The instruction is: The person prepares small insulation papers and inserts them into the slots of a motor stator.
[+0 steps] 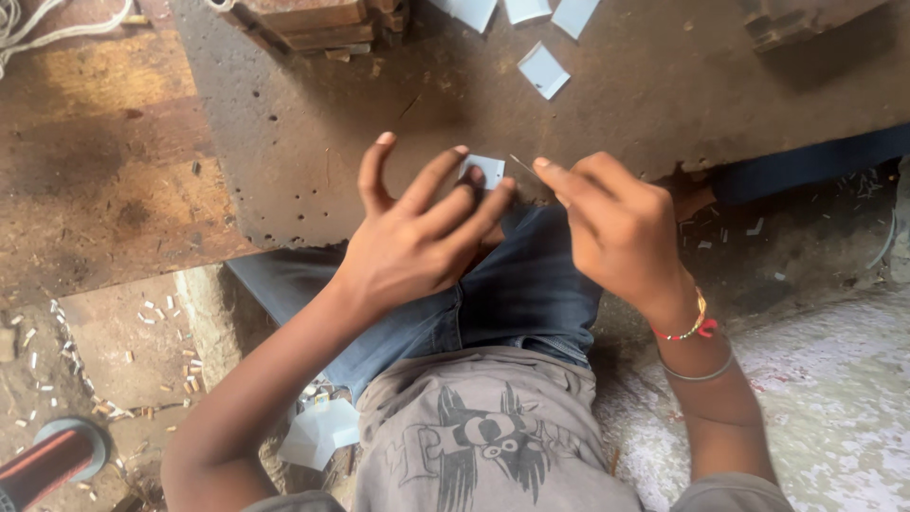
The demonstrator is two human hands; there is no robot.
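The small white paper piece (486, 170) lies at the tabletop (313, 142) edge, pinned under the left hand's (417, 237) spread fingertips. The right hand (616, 228) pinches a thin pin-like tool (523, 165) just beside it. Several similar white pieces (543, 70) lie farther back, apparently already handled; this one appears in progress.

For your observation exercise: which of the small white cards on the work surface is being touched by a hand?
The white card under the left hand fingertips; the other cards lie untouched farther up.
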